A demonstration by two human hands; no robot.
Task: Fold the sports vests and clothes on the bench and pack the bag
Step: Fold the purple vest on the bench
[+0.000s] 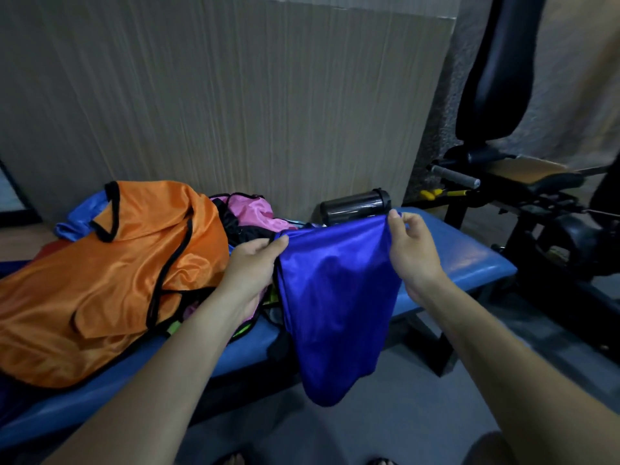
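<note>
Head view: a blue vest (339, 297) is held up by its top edge, pinched at one corner by the left hand (256, 263) and at the other by the right hand (411, 250), and hangs over the front edge of the blue bench (463, 260). An orange vest (110, 280) and a pink garment (255, 213) are heaped on the bench to the left, with a dark cylindrical bottle (355, 206) lying behind the hands.

We saw a blue bench (463, 260) bearing an orange vest (110, 280), a pink garment (250, 213) behind it, and what seemed a dark bottle (355, 204) lying sideways.
</note>
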